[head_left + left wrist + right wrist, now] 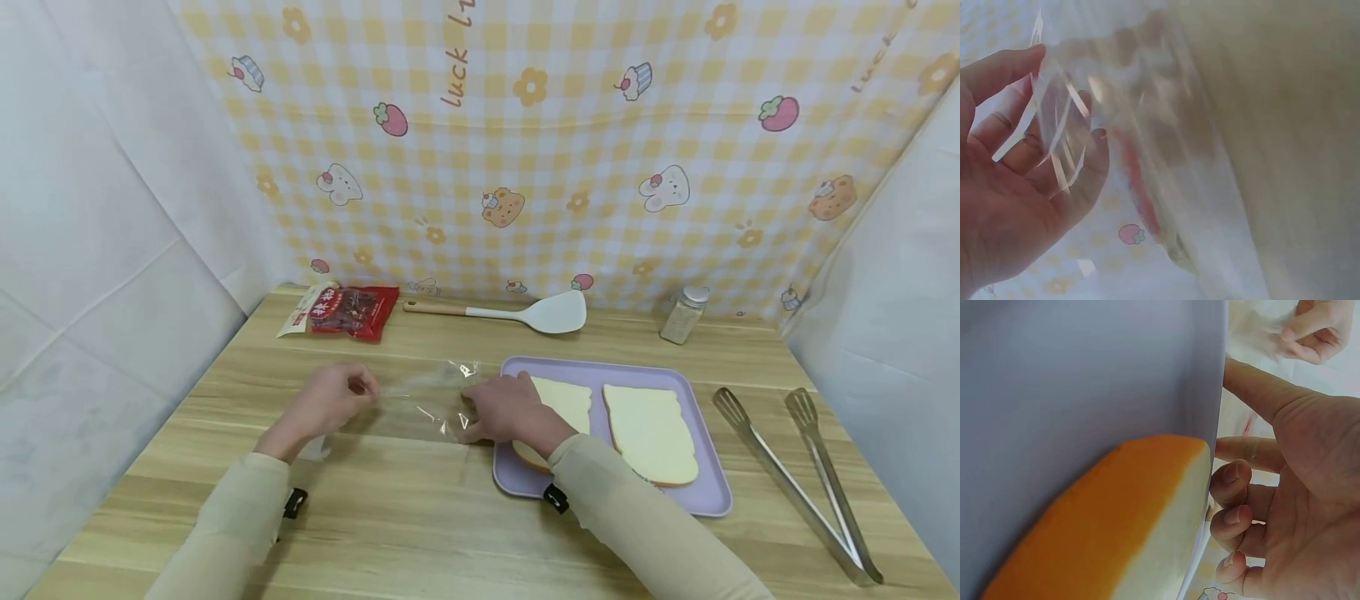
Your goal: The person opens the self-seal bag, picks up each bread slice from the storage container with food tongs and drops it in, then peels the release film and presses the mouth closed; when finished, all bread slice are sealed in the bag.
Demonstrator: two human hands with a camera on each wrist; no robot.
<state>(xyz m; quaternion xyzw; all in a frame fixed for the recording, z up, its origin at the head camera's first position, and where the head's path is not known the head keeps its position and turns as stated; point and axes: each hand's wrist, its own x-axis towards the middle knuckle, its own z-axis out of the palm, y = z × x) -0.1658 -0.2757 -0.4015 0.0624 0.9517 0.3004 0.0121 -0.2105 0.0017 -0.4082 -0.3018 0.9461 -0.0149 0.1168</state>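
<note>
Handling clear film: stretches between both hands over the table, left of the tray; bag or sheet, I cannot tell.
Left hand: thumb and forefinger pinch the film's left end.
Right hand: thumb and forefinger wide apart at the film's right end, not closed on it as far as shows.
Bread slices: two, bare, side by side on the lilac tray.
Done: film laid out, apparently.
Left: probably most of the work; nothing shows inside the film.
Red packet, white spatula, shaker jar, tongs: out of both hands.
</note>
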